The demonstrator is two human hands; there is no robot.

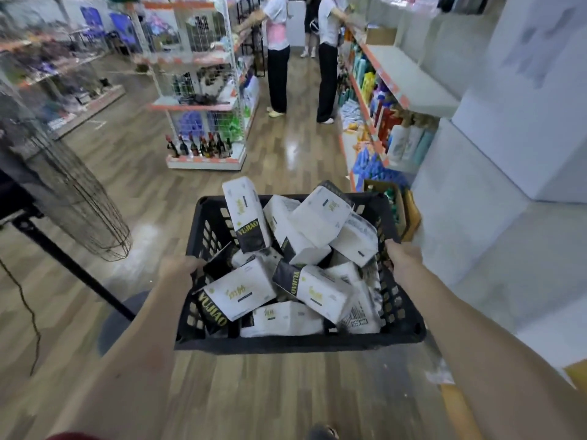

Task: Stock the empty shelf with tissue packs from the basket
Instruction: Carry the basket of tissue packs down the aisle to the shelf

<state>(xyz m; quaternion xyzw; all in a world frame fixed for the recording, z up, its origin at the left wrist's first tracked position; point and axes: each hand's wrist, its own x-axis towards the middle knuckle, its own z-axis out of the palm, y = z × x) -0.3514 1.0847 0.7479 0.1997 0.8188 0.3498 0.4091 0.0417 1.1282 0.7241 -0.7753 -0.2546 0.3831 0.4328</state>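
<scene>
Inside the black basket (298, 342), white and black tissue packs (320, 217) are lying in a loose heap, some tilted on end and poking above its rim. Both hands are carrying the basket above the wooden floor (133, 192): the left hand (179, 267) is gripping the basket's left rim with its fingers curled over the edge, and the right hand (402, 253) is clasping the right rim. Beyond the basket, a display stand (203, 100) with bottles along its base is standing on the floor. Right of the basket, a long shelf (409, 81) is running down the aisle, where two people (278, 55) are standing.
</scene>
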